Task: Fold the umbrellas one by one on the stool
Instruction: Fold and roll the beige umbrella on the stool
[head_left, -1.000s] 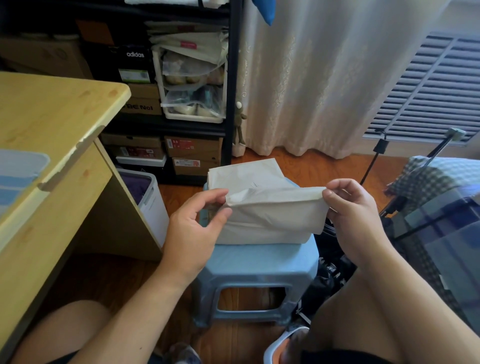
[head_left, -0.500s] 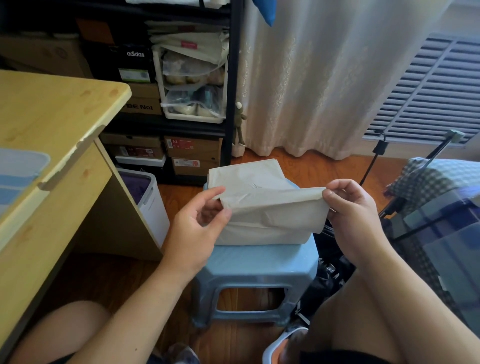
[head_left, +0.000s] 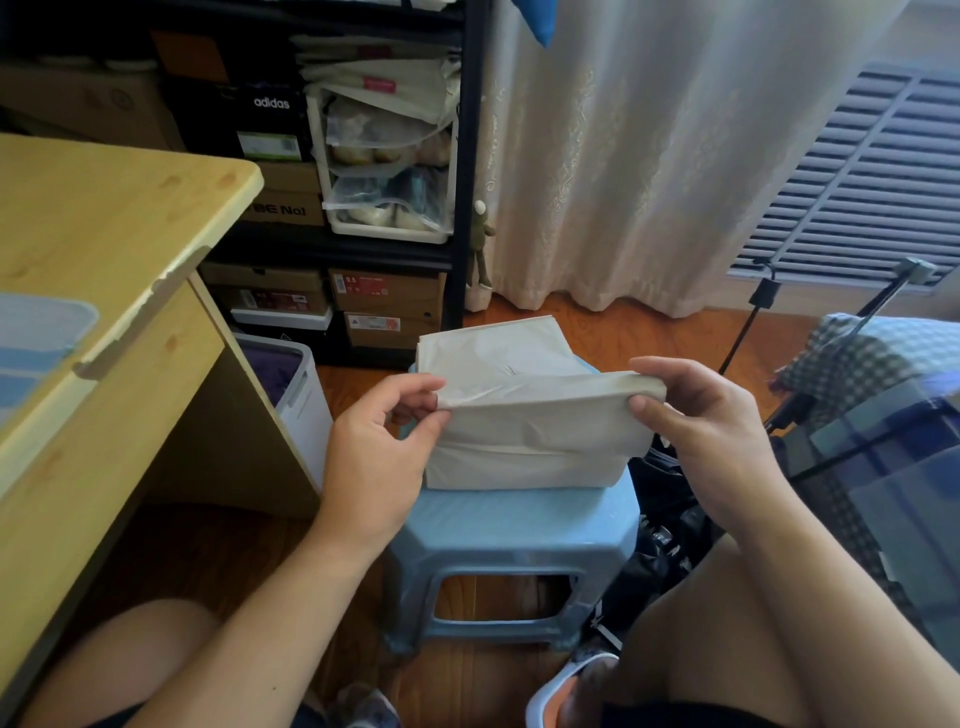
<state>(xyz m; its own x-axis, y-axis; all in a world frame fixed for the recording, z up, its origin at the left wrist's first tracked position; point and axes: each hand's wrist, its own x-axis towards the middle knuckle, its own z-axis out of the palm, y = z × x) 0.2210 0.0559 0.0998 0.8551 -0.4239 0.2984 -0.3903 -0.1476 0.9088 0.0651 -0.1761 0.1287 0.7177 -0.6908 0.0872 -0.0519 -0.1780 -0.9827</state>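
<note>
At the far left stands a light wooden table (head_left: 104, 218), and beside it a white plastic bin (head_left: 306, 400) on the floor. The left hand (head_left: 379, 447) pinches the left end of a folded pale grey-beige fabric piece (head_left: 530, 431) between thumb and fingers. This fabric lies on the seat of a light blue plastic stool (head_left: 514, 525), with its near edge lifted up. The right hand (head_left: 706, 441) pinches the right end of the same lifted edge. At the far right there is a blue checked cloth (head_left: 883, 364).
</note>
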